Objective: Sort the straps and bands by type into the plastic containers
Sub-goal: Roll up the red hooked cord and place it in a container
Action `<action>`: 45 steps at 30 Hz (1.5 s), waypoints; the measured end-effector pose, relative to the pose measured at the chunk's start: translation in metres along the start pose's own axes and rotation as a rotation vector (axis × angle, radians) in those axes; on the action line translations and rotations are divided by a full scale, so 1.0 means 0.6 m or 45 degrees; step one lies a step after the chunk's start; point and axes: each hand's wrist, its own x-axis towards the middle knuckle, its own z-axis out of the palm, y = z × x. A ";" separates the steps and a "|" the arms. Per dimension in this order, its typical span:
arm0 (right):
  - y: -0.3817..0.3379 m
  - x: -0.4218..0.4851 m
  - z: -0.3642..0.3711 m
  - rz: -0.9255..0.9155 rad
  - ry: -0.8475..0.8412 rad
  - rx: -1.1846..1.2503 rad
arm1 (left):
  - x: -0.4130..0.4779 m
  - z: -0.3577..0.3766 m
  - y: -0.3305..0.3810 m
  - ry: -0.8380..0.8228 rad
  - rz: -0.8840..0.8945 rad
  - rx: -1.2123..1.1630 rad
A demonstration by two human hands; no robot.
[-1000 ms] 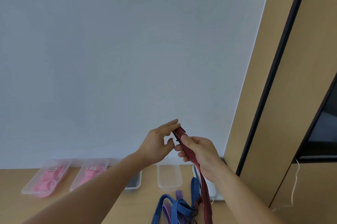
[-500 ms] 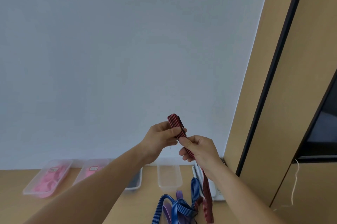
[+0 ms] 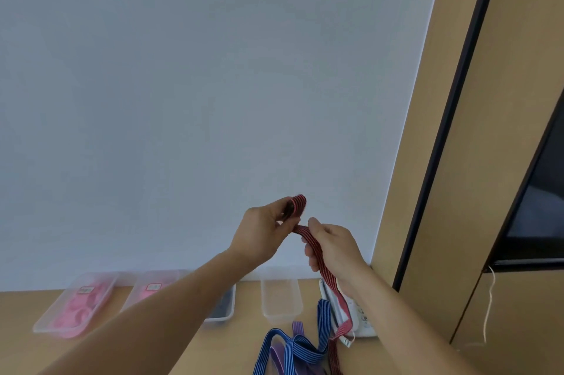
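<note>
Red striped strap (image 3: 311, 245) raised above the empty container (image 3: 280, 298), top end rolled over further than half a second ago, left hand (image 3: 262, 234) fingers pinching the loop, right hand (image 3: 335, 246) fingers clamped on the tail; folding probably unfinished, binning pending.

Red striped strap (image 3: 316, 248) raised, top end rolled.

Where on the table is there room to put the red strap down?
Bare table shows between the dark tray and the empty tray, and on down to the left of the blue straps. The empty tray is free too. Crowded: around the blue straps, purple band and white device.
</note>
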 end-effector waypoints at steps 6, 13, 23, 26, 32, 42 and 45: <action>-0.009 -0.004 0.002 0.012 -0.068 0.136 | -0.008 0.007 -0.025 -0.065 0.460 0.449; 0.000 -0.002 -0.003 -0.072 -0.101 0.171 | -0.013 0.002 -0.052 -0.206 0.385 0.190; 0.009 -0.002 0.009 -0.181 -0.043 0.103 | -0.009 -0.008 0.009 -0.470 -0.753 -0.974; 0.006 -0.002 0.010 -0.144 0.013 0.110 | -0.006 -0.004 0.009 -0.384 -0.707 -1.019; 0.004 -0.004 0.005 -0.051 0.068 0.051 | 0.006 -0.002 0.010 -0.235 -0.617 -0.931; -0.013 0.000 -0.004 -0.046 0.026 0.082 | -0.004 0.005 -0.002 -0.181 -0.136 -0.126; -0.015 0.000 -0.003 -0.013 -0.013 0.073 | -0.003 0.005 -0.012 -0.171 0.146 0.116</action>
